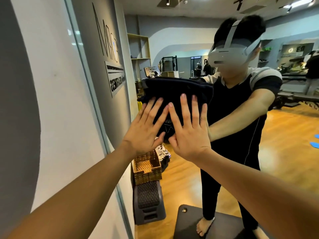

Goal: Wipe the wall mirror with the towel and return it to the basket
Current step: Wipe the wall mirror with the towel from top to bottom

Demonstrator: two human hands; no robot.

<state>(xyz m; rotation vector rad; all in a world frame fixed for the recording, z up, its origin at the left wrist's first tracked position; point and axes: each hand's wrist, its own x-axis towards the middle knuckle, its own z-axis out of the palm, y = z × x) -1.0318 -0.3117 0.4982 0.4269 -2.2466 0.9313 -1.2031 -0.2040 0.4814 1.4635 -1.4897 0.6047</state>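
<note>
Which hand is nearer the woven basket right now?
Left. The left hand presses the dark towel on the mirror, directly above the woven basket. The right hand presses beside it, farther right.

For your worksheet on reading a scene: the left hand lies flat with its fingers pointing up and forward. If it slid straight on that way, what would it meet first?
The left hand already presses the dark towel flat against the mirror. Sliding on, it would probably cross more towel first, then bare glass; depth is hard to judge.
</note>
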